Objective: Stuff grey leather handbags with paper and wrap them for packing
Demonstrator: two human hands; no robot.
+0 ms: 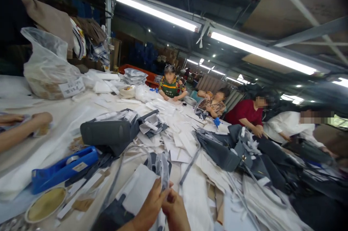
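Near the bottom centre, my left hand point(152, 199) and my right hand point(175, 205) meet on a bag strap point(164, 168) wrapped in translucent film. Fingers of both hands are closed round it, and its lower end runs down between my wrists. Just left of them, a white sheet point(141, 185) lies against a dark grey bag point(115, 214), partly hidden by my left forearm. Behind the hands, a dark looped piece with pale wrapping shows. Another dark grey bag point(106, 132), stuffed with white paper, lies on its side farther up the table.
Left are a blue tape dispenser point(65, 167), a round tub point(46, 203) and a co-worker's hand point(42, 119). Paper scraps point(179, 145) litter the middle. Several dark bags point(225, 153) pile up right. A clear plastic sack point(49, 67) stands back left; several people work along the table.
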